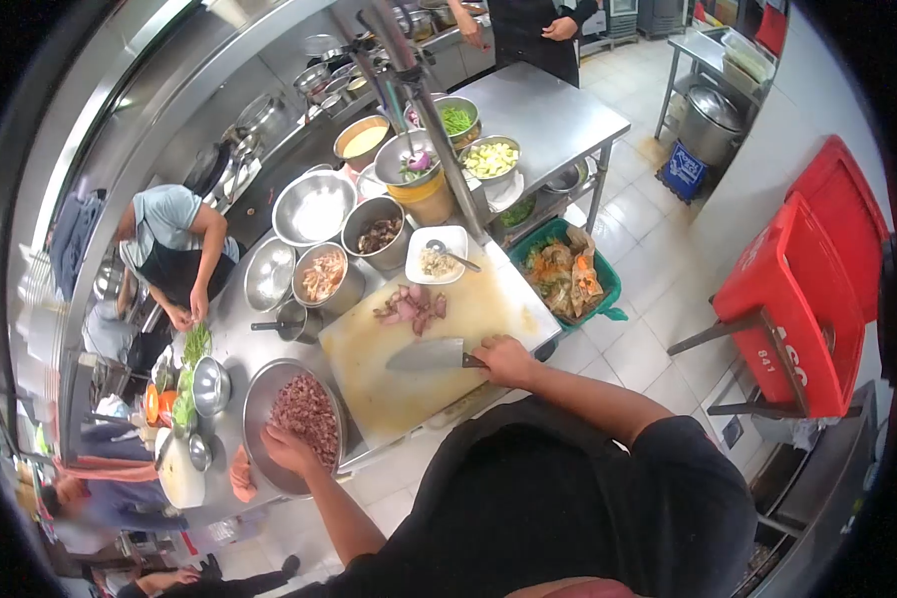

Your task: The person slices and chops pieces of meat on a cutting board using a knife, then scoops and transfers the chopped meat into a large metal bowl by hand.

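Note:
My right hand (505, 361) is closed around the dark handle of a wide-bladed chef's knife (427, 355), its blade lying flat or nearly so over the yellowed cutting board (369, 339). Beyond the blade sits a small pile of reddish-purple meat pieces (411, 307). Inside a large steel bowl (259, 399), my left hand (291, 450) rests at the near side against finely chopped reddish meat (307, 411). Its fingers look loosely extended, though their tips are partly hidden.
Behind the board stand a white dish (450, 241) with a spoon, and steel pots (377, 231) of food. A green bin (608, 284) of scraps is right of the board; a red lidded bin (797, 299) stands farther right. A co-worker (174, 234) handles greens at left.

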Demonstrator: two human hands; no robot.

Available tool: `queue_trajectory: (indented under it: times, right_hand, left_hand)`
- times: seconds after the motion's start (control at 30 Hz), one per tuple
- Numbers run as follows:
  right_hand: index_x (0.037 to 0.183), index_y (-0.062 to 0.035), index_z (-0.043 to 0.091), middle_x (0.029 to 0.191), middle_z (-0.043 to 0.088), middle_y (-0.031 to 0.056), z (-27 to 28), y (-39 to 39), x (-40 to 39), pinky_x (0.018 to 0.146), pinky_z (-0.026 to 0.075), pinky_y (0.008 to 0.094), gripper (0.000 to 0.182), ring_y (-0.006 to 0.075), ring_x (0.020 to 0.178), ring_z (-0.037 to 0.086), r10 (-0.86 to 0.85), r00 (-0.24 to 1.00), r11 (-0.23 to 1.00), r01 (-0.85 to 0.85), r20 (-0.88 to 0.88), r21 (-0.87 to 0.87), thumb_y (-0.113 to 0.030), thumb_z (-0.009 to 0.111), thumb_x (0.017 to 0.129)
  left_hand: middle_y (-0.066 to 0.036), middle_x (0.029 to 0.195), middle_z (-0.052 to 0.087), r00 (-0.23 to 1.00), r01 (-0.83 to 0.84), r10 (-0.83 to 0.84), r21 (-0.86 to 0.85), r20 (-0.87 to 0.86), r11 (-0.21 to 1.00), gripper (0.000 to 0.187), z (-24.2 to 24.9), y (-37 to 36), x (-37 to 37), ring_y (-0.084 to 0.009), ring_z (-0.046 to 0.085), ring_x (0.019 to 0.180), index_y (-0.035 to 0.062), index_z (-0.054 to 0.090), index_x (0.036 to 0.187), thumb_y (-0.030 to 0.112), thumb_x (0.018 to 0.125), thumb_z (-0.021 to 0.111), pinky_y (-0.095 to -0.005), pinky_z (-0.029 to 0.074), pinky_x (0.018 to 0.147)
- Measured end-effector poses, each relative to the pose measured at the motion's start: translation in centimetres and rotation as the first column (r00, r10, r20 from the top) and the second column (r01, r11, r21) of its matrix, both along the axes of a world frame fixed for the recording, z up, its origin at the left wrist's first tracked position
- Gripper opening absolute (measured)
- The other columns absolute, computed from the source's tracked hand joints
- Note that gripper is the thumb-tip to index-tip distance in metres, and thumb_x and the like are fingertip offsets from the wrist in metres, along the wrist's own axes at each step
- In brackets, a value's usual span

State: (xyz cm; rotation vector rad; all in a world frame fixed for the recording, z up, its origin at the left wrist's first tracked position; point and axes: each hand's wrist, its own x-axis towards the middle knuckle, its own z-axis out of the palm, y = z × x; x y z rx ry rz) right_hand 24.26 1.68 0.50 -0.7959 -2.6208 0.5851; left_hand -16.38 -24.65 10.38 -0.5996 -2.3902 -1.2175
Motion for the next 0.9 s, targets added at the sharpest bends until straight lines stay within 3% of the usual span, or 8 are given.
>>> queue_trajectory:
  times: [0.1,0.3,0.47,0.53,0.6,0.63,0.7,0.9]
  right_hand:
    - [0.099,-0.0096,0.072,0.097,0.068,0.0128,-0.3,0.1,0.2,0.091,0.053,0.0468,0.023,0.0345,0.1,0.068,-0.015,1.0,1.0,0.015,-0.013,-0.012,-0.023,0.073,0.08]
    - [0.1,-0.008,0.071,0.097,0.069,0.0145,0.3,0.1,0.5,0.086,0.056,0.0491,0.025,0.0369,0.095,0.069,-0.014,1.0,0.993,0.015,0.007,-0.119,-0.023,0.073,0.08]
    - [0.102,-0.006,0.069,0.095,0.071,0.0195,4.3,-1.0,2.8,0.08,0.058,0.0526,0.029,0.0417,0.088,0.071,-0.096,0.995,0.961,0.086,-0.025,-0.264,-0.029,0.073,0.085]
    - [0.105,-0.0084,0.07,0.099,0.073,0.0197,3.3,-1.3,4.0,0.081,0.058,0.053,0.028,0.0428,0.089,0.071,-0.122,0.992,0.936,0.108,-0.02,-0.335,-0.032,0.072,0.089]
    - [0.106,-0.0088,0.071,0.096,0.073,0.0189,3.4,-1.8,4.9,0.078,0.058,0.0529,0.029,0.0413,0.086,0.072,-0.187,0.977,0.939,0.147,-0.103,-0.311,-0.032,0.073,0.089]
    - [0.105,-0.009,0.071,0.093,0.073,0.019,2.4,-1.8,5.2,0.077,0.058,0.0523,0.026,0.042,0.085,0.072,-0.202,0.975,0.939,0.168,-0.087,-0.299,-0.03,0.074,0.089]
    - [0.108,-0.0063,0.069,0.092,0.073,0.0215,2.2,-2.1,5.6,0.077,0.058,0.0538,0.026,0.0438,0.085,0.072,-0.213,0.975,0.927,0.183,-0.058,-0.328,-0.025,0.073,0.091]
    - [0.104,-0.0024,0.06,0.092,0.071,0.0257,0.6,-2.8,5.8,0.074,0.056,0.0566,0.022,0.0469,0.084,0.07,-0.234,0.966,0.936,0.195,-0.105,-0.294,-0.021,0.067,0.096]
  left_hand:
    - [-0.031,0.121,0.069,0.987,0.0,-0.004,-0.021,-0.159,1.0,0.047,-0.5,0.5,-0.9,-0.0488,0.065,0.11,-0.0086,0.062,0.131,0.031,0.109,0.049,-0.0504,0.05,0.1]
    - [-0.027,0.112,0.069,0.996,0.009,-0.019,-0.108,-0.09,0.994,0.038,1.4,2.8,0.4,-0.0389,0.067,0.106,-0.0061,0.062,0.133,0.021,0.107,0.058,-0.0436,0.056,0.092]
    - [-0.024,0.113,0.07,0.981,0.157,-0.155,0.006,-0.116,0.988,0.042,3.7,6.9,4.4,-0.0355,0.068,0.103,-0.0045,0.06,0.138,0.019,0.103,0.064,-0.0419,0.057,0.087]
    - [-0.023,0.114,0.07,0.979,0.106,-0.139,-0.206,-0.151,0.973,0.047,2.3,7.6,3.3,-0.0349,0.068,0.102,-0.0036,0.059,0.139,0.022,0.101,0.067,-0.0422,0.056,0.088]
    - [-0.023,0.108,0.069,0.964,0.246,-0.254,-0.097,-0.078,0.964,0.042,0.1,9.2,3.2,-0.036,0.066,0.097,-0.005,0.063,0.13,0.019,0.096,0.071,-0.0448,0.053,0.091]
    - [-0.02,0.1,0.068,0.922,0.355,-0.339,0.056,-0.187,0.933,0.035,-1.2,10.7,3.4,-0.0345,0.065,0.093,-0.0045,0.065,0.124,0.014,0.095,0.071,-0.0451,0.053,0.087]
    - [-0.019,0.099,0.065,0.866,0.405,-0.43,-0.146,-0.254,0.903,0.031,-2.0,12.0,4.1,-0.0357,0.064,0.092,-0.002,0.067,0.118,0.011,0.091,0.073,-0.0452,0.052,0.083]
    - [-0.02,0.111,0.067,0.733,0.637,-0.668,-0.215,-0.125,0.74,0.037,-4.6,17.7,8.3,-0.0391,0.064,0.108,0.0025,0.067,0.12,0.012,0.086,0.077,-0.0472,0.053,0.095]
